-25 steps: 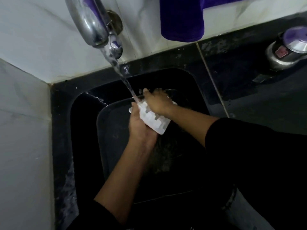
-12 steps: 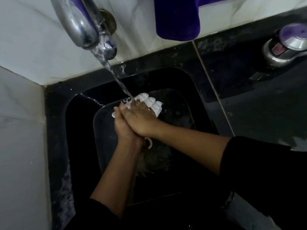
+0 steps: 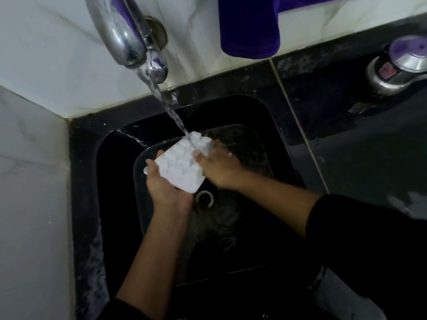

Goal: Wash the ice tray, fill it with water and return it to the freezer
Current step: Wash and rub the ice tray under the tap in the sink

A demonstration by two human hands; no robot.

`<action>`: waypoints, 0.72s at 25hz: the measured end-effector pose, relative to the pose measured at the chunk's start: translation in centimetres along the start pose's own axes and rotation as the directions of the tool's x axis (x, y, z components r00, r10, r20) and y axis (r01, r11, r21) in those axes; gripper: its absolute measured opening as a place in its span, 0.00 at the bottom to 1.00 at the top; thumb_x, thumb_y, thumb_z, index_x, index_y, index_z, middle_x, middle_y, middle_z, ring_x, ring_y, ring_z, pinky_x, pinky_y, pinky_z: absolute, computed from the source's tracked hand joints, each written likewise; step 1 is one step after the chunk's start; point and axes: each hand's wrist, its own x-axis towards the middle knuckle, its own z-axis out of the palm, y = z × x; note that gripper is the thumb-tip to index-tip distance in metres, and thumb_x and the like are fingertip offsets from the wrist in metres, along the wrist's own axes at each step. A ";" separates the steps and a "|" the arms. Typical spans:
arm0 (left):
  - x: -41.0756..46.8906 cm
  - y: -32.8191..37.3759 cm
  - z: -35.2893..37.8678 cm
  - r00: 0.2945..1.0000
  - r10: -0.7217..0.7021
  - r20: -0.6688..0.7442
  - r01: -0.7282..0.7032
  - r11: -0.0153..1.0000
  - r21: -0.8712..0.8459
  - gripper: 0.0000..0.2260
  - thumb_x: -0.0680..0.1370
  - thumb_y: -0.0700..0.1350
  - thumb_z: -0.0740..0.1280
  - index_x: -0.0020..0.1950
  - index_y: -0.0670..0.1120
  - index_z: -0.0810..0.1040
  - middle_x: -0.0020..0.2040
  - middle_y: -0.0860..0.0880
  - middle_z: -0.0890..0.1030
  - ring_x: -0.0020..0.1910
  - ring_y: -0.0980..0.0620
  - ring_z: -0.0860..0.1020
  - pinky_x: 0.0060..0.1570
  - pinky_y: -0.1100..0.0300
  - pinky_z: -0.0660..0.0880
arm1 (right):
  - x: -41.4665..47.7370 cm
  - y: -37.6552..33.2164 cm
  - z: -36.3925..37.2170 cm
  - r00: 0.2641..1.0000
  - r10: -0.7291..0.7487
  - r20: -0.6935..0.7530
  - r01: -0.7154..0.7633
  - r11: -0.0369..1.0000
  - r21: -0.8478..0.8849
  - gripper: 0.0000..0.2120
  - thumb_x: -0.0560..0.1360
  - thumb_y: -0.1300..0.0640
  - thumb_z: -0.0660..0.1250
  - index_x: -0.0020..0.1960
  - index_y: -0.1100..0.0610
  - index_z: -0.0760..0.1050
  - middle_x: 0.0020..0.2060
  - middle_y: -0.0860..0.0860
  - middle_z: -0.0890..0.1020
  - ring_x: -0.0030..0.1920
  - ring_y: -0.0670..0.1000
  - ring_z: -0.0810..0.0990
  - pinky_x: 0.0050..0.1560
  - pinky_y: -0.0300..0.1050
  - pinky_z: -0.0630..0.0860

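A white ice tray (image 3: 179,165) is held tilted over the black sink (image 3: 115,204), its bumpy underside facing up. Water runs from the chrome tap (image 3: 120,35) onto the tray's far end. My left hand (image 3: 165,187) cups the tray from below and from the left, with fingers curled round its near edge. My right hand (image 3: 219,168) lies on the tray's right side, thumb on top and fingers blurred at the far corner.
A drain ring (image 3: 204,199) shows just below the tray in the sink bottom. A purple cloth (image 3: 249,26) hangs on the white tiled wall. A steel pressure cooker (image 3: 399,65) stands on the wet black counter at the right.
The tray has turned flatter and shows more of its underside. My right hand slid from over the left hand out to the tray's right side. The view shifted slightly.
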 end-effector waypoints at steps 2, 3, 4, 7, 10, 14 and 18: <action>1.0 0.2 -0.2 1.000 0.005 -0.026 -0.006 0.999 -0.037 0.20 0.87 0.59 0.53 0.62 0.46 0.77 0.61 0.40 0.84 0.63 0.38 0.81 0.65 0.39 0.76 | -5.1 -1.7 1.1 0.979 -0.187 0.078 0.190 0.982 -0.024 0.38 0.85 0.35 0.47 0.84 0.60 0.49 0.84 0.57 0.50 0.84 0.55 0.48 0.82 0.55 0.47; 1.2 0.1 -0.3 1.000 -0.004 -0.030 0.003 0.999 -0.034 0.21 0.87 0.59 0.54 0.64 0.46 0.77 0.64 0.39 0.83 0.66 0.37 0.80 0.67 0.39 0.75 | -6.3 -1.7 1.2 0.966 -0.243 0.084 0.247 0.968 -0.040 0.37 0.85 0.36 0.46 0.85 0.58 0.45 0.85 0.53 0.46 0.84 0.52 0.43 0.82 0.55 0.41; 1.1 -0.2 -0.3 1.000 -0.027 -0.009 0.027 0.999 -0.022 0.22 0.87 0.59 0.55 0.69 0.46 0.76 0.67 0.38 0.82 0.68 0.36 0.79 0.69 0.38 0.74 | -6.2 -1.3 0.7 0.967 -0.243 0.080 0.248 0.967 -0.063 0.36 0.85 0.36 0.45 0.85 0.57 0.45 0.85 0.52 0.45 0.84 0.51 0.41 0.82 0.55 0.39; 0.5 -0.9 -0.3 0.995 -0.078 0.058 0.076 0.997 0.031 0.25 0.85 0.62 0.56 0.78 0.50 0.71 0.70 0.40 0.81 0.68 0.36 0.80 0.65 0.35 0.75 | -4.6 -0.2 -1.1 0.996 -0.063 0.064 0.069 0.993 -0.097 0.37 0.85 0.35 0.43 0.85 0.58 0.45 0.85 0.53 0.46 0.84 0.53 0.42 0.82 0.56 0.39; 0.8 -0.6 0.1 1.000 -0.026 0.017 0.026 1.000 -0.008 0.22 0.87 0.60 0.54 0.70 0.46 0.74 0.67 0.39 0.82 0.63 0.39 0.82 0.65 0.39 0.77 | -6.7 -0.8 0.0 0.981 -0.166 0.105 0.181 0.972 -0.148 0.37 0.85 0.36 0.44 0.85 0.59 0.44 0.85 0.54 0.45 0.84 0.52 0.42 0.82 0.56 0.40; 0.3 -1.0 -0.1 0.996 -0.078 0.052 0.077 0.997 0.025 0.27 0.84 0.63 0.57 0.75 0.45 0.72 0.69 0.39 0.81 0.67 0.36 0.80 0.69 0.35 0.74 | -5.8 -0.4 -1.1 0.992 -0.115 0.053 0.123 0.979 -0.165 0.37 0.85 0.36 0.44 0.85 0.59 0.46 0.85 0.54 0.48 0.84 0.53 0.44 0.82 0.57 0.41; 0.5 -0.2 0.0 1.000 -0.018 -0.002 0.018 1.000 0.009 0.21 0.87 0.60 0.55 0.69 0.47 0.75 0.61 0.40 0.85 0.60 0.39 0.83 0.61 0.41 0.78 | -7.0 -1.4 -0.3 0.974 -0.189 0.126 0.213 0.952 -0.218 0.36 0.86 0.38 0.44 0.85 0.59 0.45 0.85 0.55 0.46 0.84 0.53 0.42 0.82 0.57 0.41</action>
